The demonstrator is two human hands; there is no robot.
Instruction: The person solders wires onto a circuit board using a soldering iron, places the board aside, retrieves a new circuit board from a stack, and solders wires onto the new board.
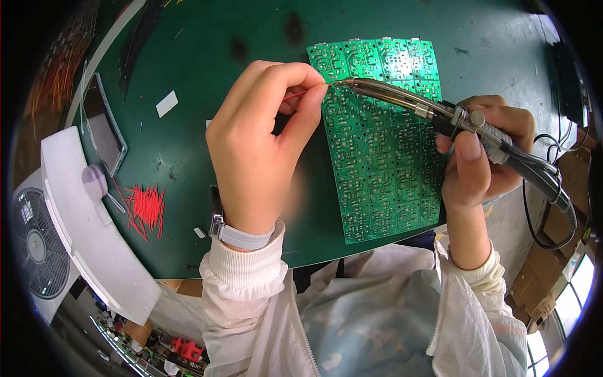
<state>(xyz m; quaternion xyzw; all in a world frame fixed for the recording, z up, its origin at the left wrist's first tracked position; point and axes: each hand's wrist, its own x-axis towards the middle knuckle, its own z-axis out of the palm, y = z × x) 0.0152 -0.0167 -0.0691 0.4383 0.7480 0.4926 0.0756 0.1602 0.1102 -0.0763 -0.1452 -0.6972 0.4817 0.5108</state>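
Pinched between the thumb and forefinger of my left hand [267, 125] is a thin red wire [295, 95], its end at the upper left part of a green circuit board panel [377, 157]. My right hand [483, 147] is closed around a soldering iron [433, 113] with a metal tube along it and a cable trailing right. The iron's tip meets the board right by the wire's end; whether they touch is too small to tell. The panel lies flat, divided into many repeated sections with solder points.
A pile of short red wires [146, 208] lies left on the green table [182, 157]. Beyond it are a phone-like dark device [105, 125], a white card [167, 103] and a pale curved panel [94, 232] beside a fan [39, 232]. Black cables [553, 151] hang at the right edge.
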